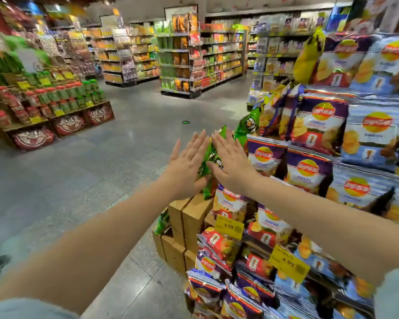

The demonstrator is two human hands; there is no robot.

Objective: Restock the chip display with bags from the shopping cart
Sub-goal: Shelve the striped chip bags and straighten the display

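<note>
Here, the left hand (pixel 184 166) and right hand (pixel 230 164), both spread flat, press a green chip bag (pixel 206 162) between them at the display's (pixel 194 217) corner; uneven pressure could slide it floorward.

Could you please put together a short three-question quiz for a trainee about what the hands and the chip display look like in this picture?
1. True or false: the left hand and right hand press a green chip bag between flat palms.
2. What number is printed on the yellow price tags?
A. 2.50
B. 4.99
C. 9.90
3. Fill in: the wooden blocks at the display's corner sit ____ the green bag.

Key
1. True; fingers straight, one hand on each side.
2. B.
3. Below.
</note>
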